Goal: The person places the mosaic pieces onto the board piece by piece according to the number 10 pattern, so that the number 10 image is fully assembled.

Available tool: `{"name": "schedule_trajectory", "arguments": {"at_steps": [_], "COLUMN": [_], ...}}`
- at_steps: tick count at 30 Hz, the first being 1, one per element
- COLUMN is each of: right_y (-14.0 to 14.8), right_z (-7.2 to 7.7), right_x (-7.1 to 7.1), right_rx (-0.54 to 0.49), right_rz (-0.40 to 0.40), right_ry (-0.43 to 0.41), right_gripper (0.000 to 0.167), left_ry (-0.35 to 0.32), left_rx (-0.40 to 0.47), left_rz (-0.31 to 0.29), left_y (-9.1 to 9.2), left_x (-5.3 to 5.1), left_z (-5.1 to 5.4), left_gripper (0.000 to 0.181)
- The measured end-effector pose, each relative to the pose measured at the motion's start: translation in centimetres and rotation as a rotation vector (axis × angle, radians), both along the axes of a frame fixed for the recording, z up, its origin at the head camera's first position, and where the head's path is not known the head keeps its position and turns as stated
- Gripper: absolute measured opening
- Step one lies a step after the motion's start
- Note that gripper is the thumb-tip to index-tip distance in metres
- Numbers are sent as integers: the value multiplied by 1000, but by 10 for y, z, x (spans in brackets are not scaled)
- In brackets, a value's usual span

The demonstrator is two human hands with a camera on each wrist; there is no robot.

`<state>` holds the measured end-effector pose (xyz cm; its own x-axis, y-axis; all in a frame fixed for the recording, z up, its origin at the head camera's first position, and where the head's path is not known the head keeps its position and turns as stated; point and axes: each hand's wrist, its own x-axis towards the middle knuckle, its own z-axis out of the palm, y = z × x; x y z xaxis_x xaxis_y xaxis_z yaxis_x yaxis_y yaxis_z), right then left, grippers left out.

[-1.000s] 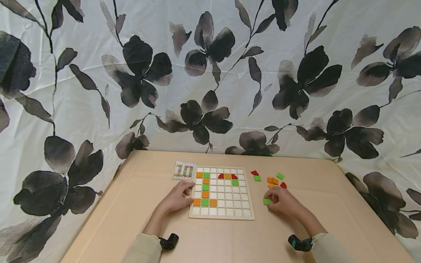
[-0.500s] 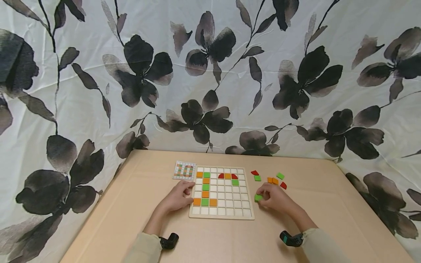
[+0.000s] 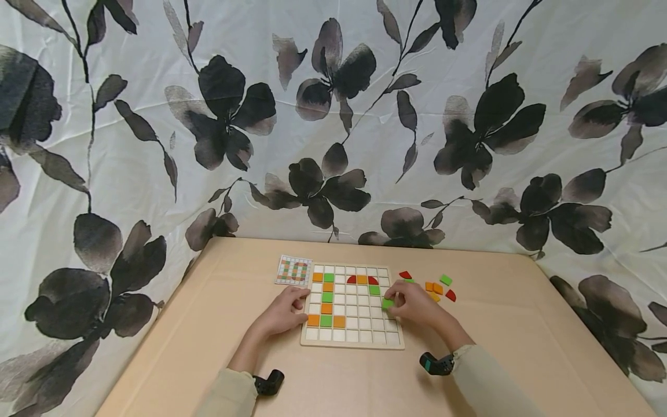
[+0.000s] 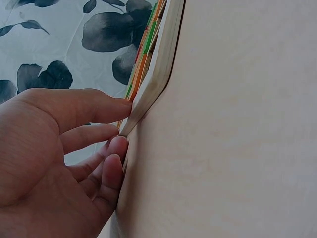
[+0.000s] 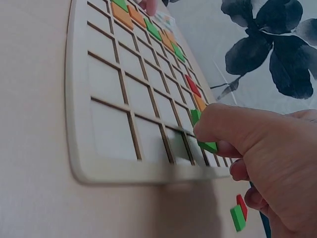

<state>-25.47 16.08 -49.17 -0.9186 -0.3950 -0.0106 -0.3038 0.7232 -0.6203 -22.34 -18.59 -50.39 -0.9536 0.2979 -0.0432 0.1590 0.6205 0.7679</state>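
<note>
A wooden grid board (image 3: 352,346) lies on the table, its cells white apart from several orange and green square tiles and two red curved-edge pieces. At its right edge, my right hand (image 3: 419,305) pinches a green square tile (image 5: 208,147) between thumb and fingers, just above the cells. My left hand (image 3: 281,311) rests by the board's left edge; in the left wrist view its thumb and fingertips touch the wooden side, the fingers loosely bent.
A small printed pattern card (image 3: 293,270) lies at the board's upper left corner. Loose pieces are to the right: a red piece (image 3: 405,275), another red piece (image 3: 450,296), a green tile (image 3: 446,280) and several orange tiles (image 3: 433,287). A floral cloth (image 3: 333,116) hangs behind the table.
My right hand has carried the green tile leftward and slightly away from me, from beside the loose pieces to above the board's right edge. The left hand keeps its place.
</note>
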Motion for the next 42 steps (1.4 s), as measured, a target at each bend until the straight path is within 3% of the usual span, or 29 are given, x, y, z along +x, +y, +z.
{"name": "schedule_trajectory", "arguments": {"at_steps": [11,18,25,34,42], "right_y": [-37,-58,-72,-81,-84], "right_z": [5,4,0,-2,-2], "right_x": [-15,-23,-27,-29,-31], "right_rx": [25,78,110,119,133], "right_rz": [62,49,89,74,11], "right_ry": [52,84,112,98,96], "right_gripper": [17,19,19,19,19], "left_ry": [3,17,23,7,2], "left_rx": [3,0,-1,1,-2], "left_rz": [6,-6,-11,-14,-5], "left_y": [0,0,-1,-1,-1], "left_x": [1,1,1,2,1], "left_z": [2,3,2,2,0], "left_gripper": [60,59,59,59,59]}}
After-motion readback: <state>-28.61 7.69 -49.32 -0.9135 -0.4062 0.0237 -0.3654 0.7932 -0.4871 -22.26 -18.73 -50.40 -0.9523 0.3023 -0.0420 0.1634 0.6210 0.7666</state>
